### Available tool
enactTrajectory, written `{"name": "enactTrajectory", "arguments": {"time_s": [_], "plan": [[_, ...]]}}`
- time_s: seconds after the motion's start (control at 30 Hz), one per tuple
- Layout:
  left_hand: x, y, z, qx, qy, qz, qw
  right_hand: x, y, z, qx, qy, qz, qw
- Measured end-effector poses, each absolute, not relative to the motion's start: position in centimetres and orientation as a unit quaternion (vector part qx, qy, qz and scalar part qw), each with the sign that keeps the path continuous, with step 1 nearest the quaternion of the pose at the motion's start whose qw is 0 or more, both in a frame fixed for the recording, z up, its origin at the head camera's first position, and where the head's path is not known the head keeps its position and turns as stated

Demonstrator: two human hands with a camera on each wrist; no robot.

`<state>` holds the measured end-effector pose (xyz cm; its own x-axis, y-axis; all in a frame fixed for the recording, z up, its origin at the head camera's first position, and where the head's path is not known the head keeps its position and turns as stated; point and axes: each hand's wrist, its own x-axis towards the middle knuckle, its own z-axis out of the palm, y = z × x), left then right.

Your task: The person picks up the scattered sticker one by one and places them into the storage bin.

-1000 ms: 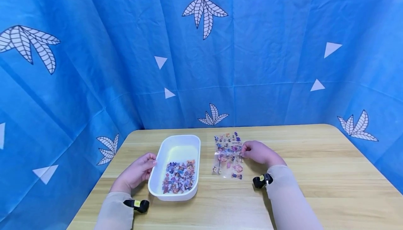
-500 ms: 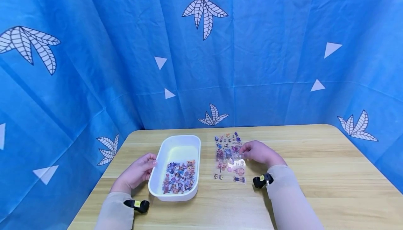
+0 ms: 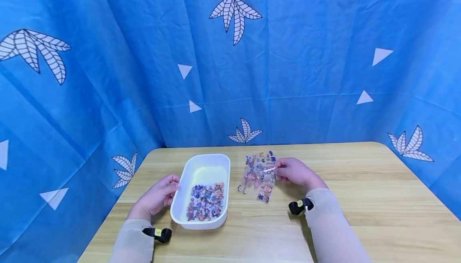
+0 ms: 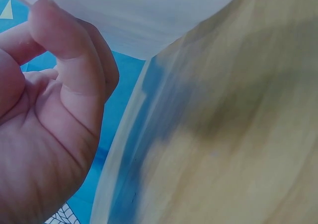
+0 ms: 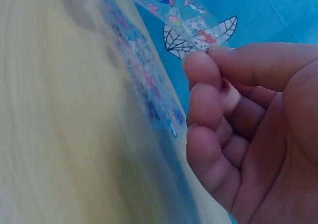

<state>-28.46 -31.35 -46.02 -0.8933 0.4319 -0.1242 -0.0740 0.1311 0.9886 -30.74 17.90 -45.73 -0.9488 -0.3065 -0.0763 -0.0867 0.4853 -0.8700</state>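
My left hand [image 3: 162, 195] pinches the left rim of a white plastic tub [image 3: 201, 171]. The tub's pale outer wall [image 4: 144, 20] fills the top of the left wrist view. Inside its near end lie clear stickers [image 3: 205, 203] with many small coloured figures. Between thumb and forefinger, my right hand [image 3: 297, 173] pinches the edge of a transparent sticker sheet [image 5: 174, 5] printed with cartoon figures. That sheet is raised over another sticker sheet [image 5: 144, 70] lying on the table, which it partly hides in the head view.
The wooden table [image 3: 360, 199] reaches past the sheets to the right. A blue patterned curtain [image 3: 302, 55] hangs behind its far edge and down both sides. A black wrist camera [image 3: 158, 234] sits on the left forearm and another black camera [image 3: 300, 205] on the right.
The held sheet's near end first swung toward me and slightly right, then back to the left and away. My right hand has risen a little. The left hand and tub have stayed put.
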Motion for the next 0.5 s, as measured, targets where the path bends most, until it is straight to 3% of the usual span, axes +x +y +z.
{"name": "enactTrajectory", "arguments": {"time_s": [0.5], "plan": [[-28.6, -31.4, -46.3, 0.126, 0.722, 0.652, 0.195, -30.6, 17.8, -44.4, -0.119, 0.813, -0.562, 0.092]]}}
